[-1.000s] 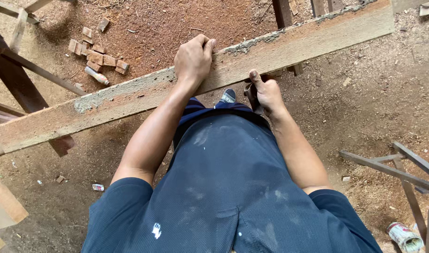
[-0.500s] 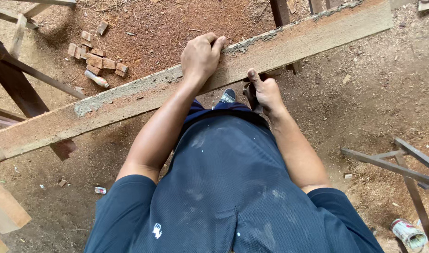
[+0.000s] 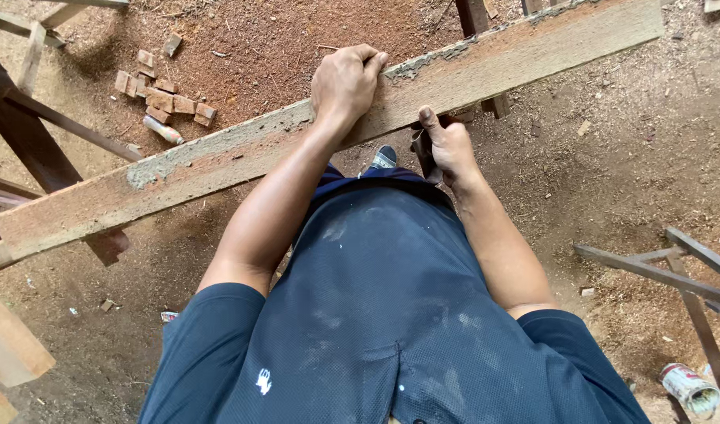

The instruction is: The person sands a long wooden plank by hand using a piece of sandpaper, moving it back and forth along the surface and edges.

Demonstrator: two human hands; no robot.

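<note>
A long wooden plank [image 3: 242, 161] is being held across the view, above the sawdust floor [image 3: 611, 141]. Its far edge is being gripped by the left hand [image 3: 346, 82], fingers curled over, arm extended. A dark tool [image 3: 424, 153] is being clasped at the near edge by the right hand [image 3: 452, 145], thumb raised.

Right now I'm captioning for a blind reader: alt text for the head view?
A person's left hand grips the far edge of a long wooden plank, while the right hand holds a dark tool against its near edge, above a sawdust-covered floor.
</note>
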